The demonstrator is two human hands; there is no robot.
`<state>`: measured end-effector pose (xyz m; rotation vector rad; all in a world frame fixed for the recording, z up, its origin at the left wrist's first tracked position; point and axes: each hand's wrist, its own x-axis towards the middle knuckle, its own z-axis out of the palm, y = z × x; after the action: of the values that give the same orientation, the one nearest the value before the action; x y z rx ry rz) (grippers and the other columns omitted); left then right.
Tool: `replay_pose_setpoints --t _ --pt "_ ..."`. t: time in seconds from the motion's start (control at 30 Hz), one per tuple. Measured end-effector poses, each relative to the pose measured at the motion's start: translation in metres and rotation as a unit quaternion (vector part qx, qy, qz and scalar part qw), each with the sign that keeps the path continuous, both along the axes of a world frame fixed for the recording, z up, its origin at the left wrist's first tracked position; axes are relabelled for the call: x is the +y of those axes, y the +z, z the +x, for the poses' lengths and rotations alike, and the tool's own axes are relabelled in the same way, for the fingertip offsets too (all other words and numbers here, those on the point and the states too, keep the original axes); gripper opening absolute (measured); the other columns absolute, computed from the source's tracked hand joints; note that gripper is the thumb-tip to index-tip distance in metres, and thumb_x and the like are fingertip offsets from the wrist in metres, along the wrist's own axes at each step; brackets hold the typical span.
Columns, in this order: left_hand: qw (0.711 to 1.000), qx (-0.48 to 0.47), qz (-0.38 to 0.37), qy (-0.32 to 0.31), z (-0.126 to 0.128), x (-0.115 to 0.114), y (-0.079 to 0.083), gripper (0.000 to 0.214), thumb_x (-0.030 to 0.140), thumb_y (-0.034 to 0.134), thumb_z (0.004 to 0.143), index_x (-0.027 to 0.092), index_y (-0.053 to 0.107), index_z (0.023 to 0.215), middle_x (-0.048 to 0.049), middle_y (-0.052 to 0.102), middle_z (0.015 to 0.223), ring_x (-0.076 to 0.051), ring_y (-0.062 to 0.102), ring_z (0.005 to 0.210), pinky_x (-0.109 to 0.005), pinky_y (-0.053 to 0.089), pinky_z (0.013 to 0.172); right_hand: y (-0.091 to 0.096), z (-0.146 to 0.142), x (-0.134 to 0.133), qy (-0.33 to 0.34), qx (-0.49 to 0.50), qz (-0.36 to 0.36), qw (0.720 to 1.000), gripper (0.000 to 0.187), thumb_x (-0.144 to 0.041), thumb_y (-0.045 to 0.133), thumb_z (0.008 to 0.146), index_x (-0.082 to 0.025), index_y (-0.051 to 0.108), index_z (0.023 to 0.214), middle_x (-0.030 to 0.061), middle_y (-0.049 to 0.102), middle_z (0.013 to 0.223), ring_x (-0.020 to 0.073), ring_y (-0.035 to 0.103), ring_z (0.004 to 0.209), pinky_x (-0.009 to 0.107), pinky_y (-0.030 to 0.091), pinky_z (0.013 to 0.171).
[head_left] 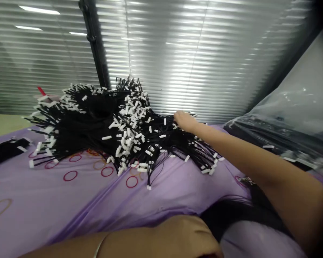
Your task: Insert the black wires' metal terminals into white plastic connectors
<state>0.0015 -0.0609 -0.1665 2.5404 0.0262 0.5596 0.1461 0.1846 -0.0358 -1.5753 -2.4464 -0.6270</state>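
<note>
A large pile of black cables (97, 122) with white connectors (129, 132) lies on a purple sheet. My right hand (185, 121) reaches to the pile's right part, its fingers curled down onto black cables (180, 138) there; the fingertips are hidden. Low in the view, my left hand (190, 234) wears a bracelet (99, 247) at the wrist. Its fingers are curled in, and what they hold is out of sight. Just beyond it, a dark, blurred black shape (228, 215) lies over the sheet.
Red and yellow rubber bands (70, 175) are scattered over the purple sheet (78, 204). At the right stands a clear plastic bag (280, 125) with black cables inside. Another black bundle (8, 150) lies at the left edge. Window blinds (177, 64) rise behind the pile.
</note>
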Motion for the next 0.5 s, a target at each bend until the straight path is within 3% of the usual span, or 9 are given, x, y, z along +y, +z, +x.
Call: replay_pose_setpoints --t 0.07,0.13,0.27,0.3,0.37,0.43,0.5 --pt "0.996 -0.042 -0.069 0.039 -0.004 -0.006 0.013 0.013 0.023 0.049 0.086 0.015 0.06 0.085 -0.0063 0.069 0.081 -0.017 0.064 0.08 -0.025 0.05 0.08 0.015 0.011 -0.019 -0.005 0.011 0.018 1.0 0.031 -0.036 0.04 0.098 -0.012 0.053 0.114 0.0076 0.062 0.098 0.016 0.059 0.08 0.033 0.048 0.073" --pt "0.976 -0.079 -0.182 0.087 -0.008 -0.009 0.026 0.014 0.025 0.049 0.086 0.015 0.059 0.088 -0.007 0.067 0.081 -0.018 0.064 0.077 -0.027 0.051 0.074 0.034 0.022 -0.049 0.0 0.019 0.038 0.999 0.034 -0.031 0.025 0.1 -0.012 0.048 0.117 0.0104 0.063 0.09 0.0191 0.057 0.074 0.03 0.04 0.064" --pt "0.852 -0.158 -0.468 0.176 -0.011 -0.007 0.039 0.034 0.034 0.047 0.092 0.015 0.043 0.12 -0.0081 0.063 0.093 -0.015 0.062 0.078 -0.028 0.051 0.071 0.06 0.04 -0.132 0.069 -0.02 0.043 0.996 0.032 -0.033 0.023 0.098 -0.018 0.05 0.107 0.0099 0.063 0.087 0.0198 0.054 0.068 0.029 0.028 0.057" --pt "0.823 -0.173 -0.507 0.19 -0.011 -0.006 0.04 0.041 0.035 0.049 0.092 0.017 0.036 0.126 -0.0077 0.062 0.096 -0.014 0.062 0.077 -0.029 0.051 0.071 0.06 0.043 -0.153 0.101 -0.045 0.022 0.994 0.029 -0.032 0.027 0.097 -0.019 0.052 0.099 0.0072 0.062 0.08 0.0176 0.051 0.062 0.028 0.026 0.055" --pt "0.793 -0.185 -0.543 0.207 -0.009 -0.002 0.04 0.05 0.041 0.054 0.09 0.019 0.032 0.129 -0.0076 0.061 0.103 -0.013 0.062 0.075 -0.028 0.051 0.07 0.053 0.047 -0.187 0.173 -0.099 -0.029 0.98 0.023 -0.032 0.035 0.093 -0.021 0.053 0.086 0.0023 0.059 0.069 0.0134 0.045 0.051 0.027 0.023 0.05" --pt "0.792 -0.168 -0.55 0.203 -0.008 0.0 0.039 0.046 0.048 0.056 0.087 0.015 0.044 0.117 -0.009 0.063 0.101 -0.013 0.062 0.073 -0.028 0.05 0.067 0.039 0.049 -0.208 0.225 -0.138 -0.055 0.963 0.022 -0.03 0.037 0.092 -0.021 0.055 0.083 0.0016 0.06 0.07 0.0122 0.042 0.048 0.028 0.022 0.047" --pt "0.802 -0.135 -0.547 0.198 -0.007 0.002 0.04 0.038 0.049 0.053 0.089 0.011 0.055 0.094 -0.0085 0.067 0.086 -0.013 0.062 0.068 -0.027 0.049 0.065 0.022 0.05 -0.216 0.255 -0.157 -0.059 0.952 0.026 -0.029 0.034 0.094 -0.02 0.057 0.087 0.0029 0.063 0.075 0.0129 0.046 0.05 0.029 0.024 0.047"
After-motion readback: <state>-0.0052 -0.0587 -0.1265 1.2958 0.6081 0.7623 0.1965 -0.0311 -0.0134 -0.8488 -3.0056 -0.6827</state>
